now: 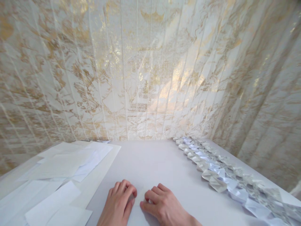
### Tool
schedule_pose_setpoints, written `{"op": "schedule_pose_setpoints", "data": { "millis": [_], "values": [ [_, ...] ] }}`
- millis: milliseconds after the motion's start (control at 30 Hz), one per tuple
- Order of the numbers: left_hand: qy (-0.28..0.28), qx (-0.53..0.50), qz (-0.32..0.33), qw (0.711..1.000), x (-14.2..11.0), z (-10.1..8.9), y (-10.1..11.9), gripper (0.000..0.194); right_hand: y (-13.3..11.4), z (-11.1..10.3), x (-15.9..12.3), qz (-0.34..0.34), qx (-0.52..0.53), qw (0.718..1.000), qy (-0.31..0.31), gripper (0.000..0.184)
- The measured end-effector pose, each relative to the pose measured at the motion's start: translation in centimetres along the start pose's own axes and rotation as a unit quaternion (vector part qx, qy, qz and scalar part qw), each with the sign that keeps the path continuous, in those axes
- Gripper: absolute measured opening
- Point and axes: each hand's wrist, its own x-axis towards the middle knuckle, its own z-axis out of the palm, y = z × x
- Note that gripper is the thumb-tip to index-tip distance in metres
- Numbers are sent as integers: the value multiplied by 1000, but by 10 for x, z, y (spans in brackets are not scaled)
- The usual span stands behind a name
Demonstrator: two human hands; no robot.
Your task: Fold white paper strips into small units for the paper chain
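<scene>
Curling at the bench [150, 160], left hand [117, 202] and right hand [162, 204] looked narrow, their hold unclear, loose papers [63, 164] lay white, overlapping, folded pieces [217, 184] were creased, pointed.

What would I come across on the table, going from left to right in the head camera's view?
Loose white paper sheets → left hand → right hand → rows of folded paper pieces.
</scene>
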Motion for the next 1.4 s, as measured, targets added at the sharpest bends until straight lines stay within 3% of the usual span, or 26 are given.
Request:
{"op": "schedule_pose_setpoints", "data": {
  "millis": [367, 567, 733, 867, 1033, 1233, 1400],
  "values": [
    [15, -66, 47, 997, -2, 2, -3, 31, 20, -24, -35, 57, 74, 996, -7, 15],
    [-25, -64, 75, 995, 1, 0, -2, 21, 15, -18, -27, 140, 141, 977, 75, 36],
    [-32, 24, 154, 987, 1, -1, -6, 18, -5, 1, -7, 157, 139, 977, 39, 38],
    [6, 151, 213, 965, 2, 6, -9, 26, -12, 19, 5, 164, 93, 982, 16, 22],
    [13, 200, 227, 953, 4, 11, -8, 15, -9, 29, 6, 140, 29, 989, 33, 13],
    [14, 234, 232, 944, 2, 10, -8, 29, -8, 25, 5, 129, 10, 991, 30, 14],
    [35, 236, 239, 941, 1, 8, -6, 24, -7, 26, 5, 128, 5, 992, 24, 14]
  ]
}}
